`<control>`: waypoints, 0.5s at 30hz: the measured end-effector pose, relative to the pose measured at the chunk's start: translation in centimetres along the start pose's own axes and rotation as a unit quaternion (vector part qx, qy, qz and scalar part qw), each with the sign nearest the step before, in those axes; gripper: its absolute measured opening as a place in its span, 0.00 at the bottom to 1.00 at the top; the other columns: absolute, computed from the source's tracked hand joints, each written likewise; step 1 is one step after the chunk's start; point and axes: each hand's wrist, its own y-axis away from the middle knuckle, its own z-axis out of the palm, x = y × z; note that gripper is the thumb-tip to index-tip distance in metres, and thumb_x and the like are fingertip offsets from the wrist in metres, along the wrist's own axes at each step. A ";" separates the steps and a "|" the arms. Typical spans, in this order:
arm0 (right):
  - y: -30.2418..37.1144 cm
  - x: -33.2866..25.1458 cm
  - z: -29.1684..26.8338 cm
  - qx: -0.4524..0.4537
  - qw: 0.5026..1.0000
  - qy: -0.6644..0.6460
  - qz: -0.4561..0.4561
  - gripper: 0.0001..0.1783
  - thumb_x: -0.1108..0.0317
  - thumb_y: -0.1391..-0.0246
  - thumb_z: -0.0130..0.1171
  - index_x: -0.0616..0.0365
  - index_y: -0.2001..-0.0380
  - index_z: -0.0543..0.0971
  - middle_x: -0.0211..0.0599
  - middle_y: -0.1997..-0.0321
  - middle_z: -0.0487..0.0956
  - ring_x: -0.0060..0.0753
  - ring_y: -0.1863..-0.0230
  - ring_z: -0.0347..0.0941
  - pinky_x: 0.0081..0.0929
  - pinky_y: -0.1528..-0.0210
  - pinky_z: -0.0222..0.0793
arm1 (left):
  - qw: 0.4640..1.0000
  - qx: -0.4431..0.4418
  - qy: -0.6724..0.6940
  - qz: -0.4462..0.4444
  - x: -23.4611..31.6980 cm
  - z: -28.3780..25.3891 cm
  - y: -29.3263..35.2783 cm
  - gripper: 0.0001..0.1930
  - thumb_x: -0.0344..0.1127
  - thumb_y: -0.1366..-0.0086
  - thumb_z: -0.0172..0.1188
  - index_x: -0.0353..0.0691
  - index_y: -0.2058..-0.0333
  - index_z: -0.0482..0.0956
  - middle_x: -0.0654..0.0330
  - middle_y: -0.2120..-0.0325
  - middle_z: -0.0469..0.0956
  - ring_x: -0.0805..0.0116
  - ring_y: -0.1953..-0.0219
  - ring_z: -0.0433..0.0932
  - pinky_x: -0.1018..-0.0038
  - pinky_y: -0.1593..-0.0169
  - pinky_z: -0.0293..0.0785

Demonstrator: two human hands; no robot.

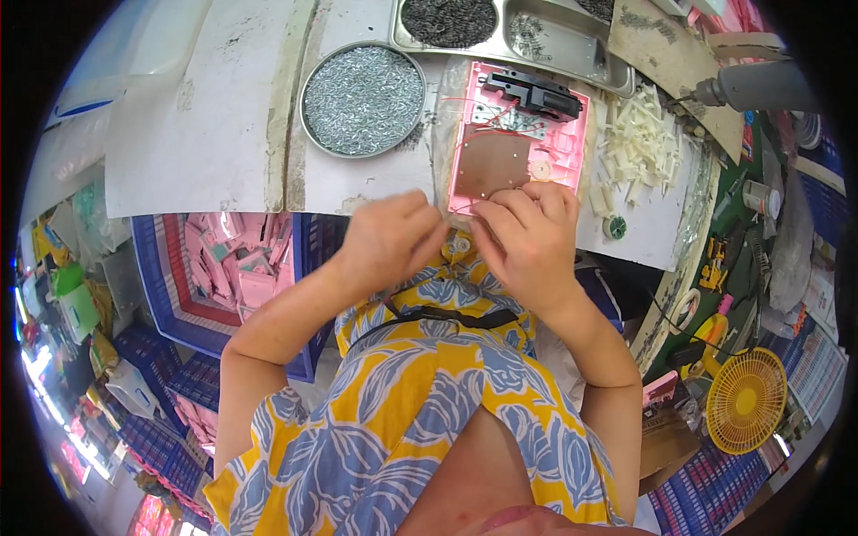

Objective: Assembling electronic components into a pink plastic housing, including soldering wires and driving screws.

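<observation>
A pink plastic casing (564, 140) lies on the worktable in front of me, holding a black plastic mechanism (534, 94), red wires, metal plates and a flat brown board (492, 163). My right hand (534, 234) is closed at the casing's near edge, its fingers bent over the rim beside the board and its thumb at the front. Just left of the casing, at the table's front edge, my left hand (391, 234) is curled with the fingertips together. Whatever it may hold is hidden.
A round metal dish of small screws (364, 100) stands left of the casing. Behind is a steel tray (572, 55) with dark springs. White plastic pieces (642, 143) are heaped at right, near an electric screwdriver (760, 87). Below left, a blue crate (161, 277) contains pink parts.
</observation>
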 end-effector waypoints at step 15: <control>-2.6 1.9 -3.6 -0.126 0.987 -0.075 -0.070 0.21 0.61 0.60 0.74 0.51 0.60 0.84 0.31 0.63 0.79 0.38 0.56 0.73 0.41 0.47 0.62 | 0.980 -0.067 0.130 0.137 -3.3 -1.2 -4.3 0.14 0.38 0.39 0.69 0.45 0.56 0.78 0.54 0.53 0.74 0.52 0.60 0.80 0.61 0.61 0.79</control>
